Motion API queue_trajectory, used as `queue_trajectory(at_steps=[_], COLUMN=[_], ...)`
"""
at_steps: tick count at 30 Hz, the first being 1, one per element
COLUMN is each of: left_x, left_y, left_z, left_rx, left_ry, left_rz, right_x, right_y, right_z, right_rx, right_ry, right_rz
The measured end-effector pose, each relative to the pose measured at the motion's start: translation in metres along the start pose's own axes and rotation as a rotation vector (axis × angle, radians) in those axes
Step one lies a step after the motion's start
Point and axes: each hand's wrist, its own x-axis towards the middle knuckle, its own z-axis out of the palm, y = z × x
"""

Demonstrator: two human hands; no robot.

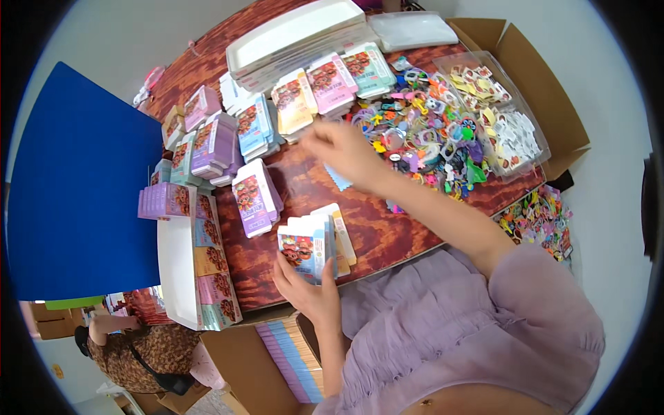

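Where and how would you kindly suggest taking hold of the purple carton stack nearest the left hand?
I'd grip the purple carton stack by its two long sides, coming from the person's side: its short end points that way over bare tabletop, and its layers look fanned, so pinching across should gather them.

Dusty lilac top (470, 353) — puckered gathers (422, 304) across it, short loose sleeve (546, 290), bare right hand (340, 149)

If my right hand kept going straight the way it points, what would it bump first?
Probably the stack of yellow boxes, just ahead of your right hand, though it might pass above them; its height is unclear.
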Motion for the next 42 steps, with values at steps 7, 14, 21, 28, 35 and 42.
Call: queue_trajectory(at_steps=[7,14,21,28,35,42], left_x=[0.007,-0.005,-0.006,-0.023,-0.034,-0.027], left_y=[0.053,0.062,0.036,0.035,0.041,0.071], left_z=[0.013,0.003,0.007,0.046,0.041,0.008], left_rx=[-0.072,-0.342,-1.259,-1.506,-1.582,-1.12], left_ry=[-0.009,-0.427,-1.114,-0.961,-0.691,-0.401], left_rz=[0.252,0.128,-0.247,-0.435,-0.575,-0.067], right_x=[-0.126,-0.148,-0.168,-0.172,-0.17,-0.168], right_y=[-0.051,-0.03,-0.05,-0.023,-0.009,-0.016], right_z=[-0.017,-0.052,-0.072,-0.077,-0.069,-0.073], right_rx=[-0.501,-0.218,-0.307,0.54,0.19,0.543], right_ry=[-0.058,-0.186,-0.382,-0.236,-0.288,-0.084], right_rz=[-0.156,-0.051,-0.273,0.296,0.057,0.238])
